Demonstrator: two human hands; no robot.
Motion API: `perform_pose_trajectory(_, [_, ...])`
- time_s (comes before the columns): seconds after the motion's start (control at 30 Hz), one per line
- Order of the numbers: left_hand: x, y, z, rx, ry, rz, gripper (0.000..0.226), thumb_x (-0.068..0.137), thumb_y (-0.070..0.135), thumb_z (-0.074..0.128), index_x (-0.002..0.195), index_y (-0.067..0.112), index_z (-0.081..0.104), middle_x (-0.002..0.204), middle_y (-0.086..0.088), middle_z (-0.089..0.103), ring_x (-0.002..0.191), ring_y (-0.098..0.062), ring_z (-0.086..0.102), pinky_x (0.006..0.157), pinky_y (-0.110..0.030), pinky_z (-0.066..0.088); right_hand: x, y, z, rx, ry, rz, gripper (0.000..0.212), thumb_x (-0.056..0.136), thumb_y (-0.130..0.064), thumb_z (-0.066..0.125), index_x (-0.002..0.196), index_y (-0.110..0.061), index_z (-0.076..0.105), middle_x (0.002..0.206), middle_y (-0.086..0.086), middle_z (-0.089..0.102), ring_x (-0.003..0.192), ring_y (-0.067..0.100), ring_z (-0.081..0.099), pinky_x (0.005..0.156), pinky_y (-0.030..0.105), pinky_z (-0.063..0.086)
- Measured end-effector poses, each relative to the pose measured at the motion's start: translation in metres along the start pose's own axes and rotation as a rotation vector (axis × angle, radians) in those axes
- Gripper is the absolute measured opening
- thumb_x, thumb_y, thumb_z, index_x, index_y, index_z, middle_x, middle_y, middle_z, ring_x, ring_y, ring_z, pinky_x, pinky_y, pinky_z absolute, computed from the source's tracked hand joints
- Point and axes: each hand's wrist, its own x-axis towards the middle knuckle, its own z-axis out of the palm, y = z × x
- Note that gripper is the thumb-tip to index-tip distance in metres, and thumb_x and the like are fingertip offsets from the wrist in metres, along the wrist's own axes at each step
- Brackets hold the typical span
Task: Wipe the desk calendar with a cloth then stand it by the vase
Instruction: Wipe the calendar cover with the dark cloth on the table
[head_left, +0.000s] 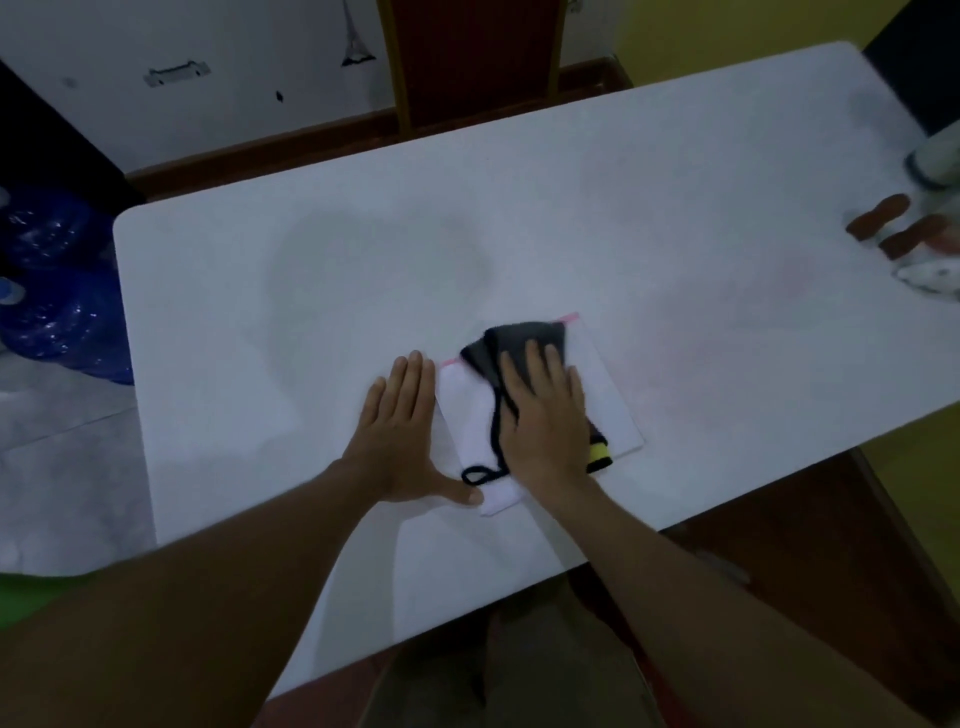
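The desk calendar (605, 395) lies flat on the white table (311, 291), a white sheet with a thin pink top edge. A dark grey cloth (506, 345) with black trim and a yellow tag is spread over it. My right hand (545, 415) presses flat on the cloth, fingers together. My left hand (402, 431) lies flat at the calendar's left edge, its thumb resting on the near corner. At the far right edge of the view stands a pale object that may be the vase (935, 156), blurred and cut off.
Brown rounded objects (893, 223) and a white patterned thing (930, 273) lie at the table's right end. A red chair (467, 57) stands behind the table. Blue water bottles (52, 280) sit on the floor at left.
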Motion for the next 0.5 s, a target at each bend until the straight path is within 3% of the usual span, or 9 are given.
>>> perform_pose_trajectory(0.1, [0.0,0.001,-0.001,-0.002,0.002,-0.001,0.17,0.035,0.111,0.04,0.151,0.012,-0.036,0.16,-0.007,-0.043,0.149,-0.024,-0.038,0.125,-0.047,-0.013,-0.011,0.014,-0.004,-0.009,-0.079,-0.264,0.052,0.1,-0.028,0.042,0.151,-0.021,0.048,0.159,0.01,0.042,0.15,0.03,0.033,0.123,0.053,0.019])
perform_pose_trajectory(0.13, [0.0,0.001,-0.001,-0.006,0.002,-0.002,0.17,0.036,0.11,0.04,0.152,0.012,-0.036,0.16,-0.007,-0.042,0.149,-0.024,-0.037,0.125,-0.048,-0.013,-0.002,0.025,-0.007,-0.027,-0.074,-0.221,0.052,0.101,-0.028,0.043,0.152,-0.021,0.046,0.161,0.009,0.04,0.151,0.029,0.03,0.124,0.053,0.015])
perform_pose_trajectory(0.23, [0.0,0.0,0.0,-0.016,0.01,0.001,0.171,0.035,0.11,0.042,0.152,0.012,-0.034,0.161,-0.006,-0.041,0.149,-0.023,-0.038,0.125,-0.048,-0.013,0.028,0.043,-0.012,-0.013,0.01,0.185,0.054,0.102,-0.031,0.041,0.156,-0.023,0.037,0.166,0.009,0.03,0.154,0.03,0.021,0.124,0.053,0.01])
perform_pose_trajectory(0.3, [0.0,-0.001,0.0,-0.017,0.011,0.005,0.171,0.036,0.11,0.043,0.152,0.011,-0.034,0.161,-0.006,-0.041,0.149,-0.023,-0.038,0.125,-0.048,-0.014,0.026,0.029,-0.009,0.003,0.043,0.254,0.056,0.101,-0.03,0.042,0.156,-0.024,0.037,0.166,0.008,0.029,0.154,0.031,0.021,0.124,0.051,0.012])
perform_pose_trajectory(0.43, [0.0,0.0,0.0,0.009,0.014,0.013,0.169,0.039,0.11,0.04,0.153,0.008,-0.032,0.161,-0.01,-0.04,0.15,-0.027,-0.036,0.125,-0.047,-0.014,-0.023,0.007,-0.003,-0.012,-0.053,-0.211,0.054,0.097,-0.028,0.045,0.15,-0.025,0.049,0.159,0.006,0.043,0.149,0.03,0.034,0.122,0.05,0.023])
perform_pose_trajectory(0.5, [0.0,-0.001,0.0,0.011,0.017,0.014,0.168,0.038,0.111,0.037,0.153,0.009,-0.033,0.161,-0.009,-0.041,0.149,-0.026,-0.037,0.124,-0.046,-0.017,-0.022,0.02,-0.004,-0.039,-0.087,-0.328,0.05,0.099,-0.031,0.046,0.149,-0.028,0.05,0.158,0.004,0.045,0.149,0.028,0.036,0.123,0.051,0.02])
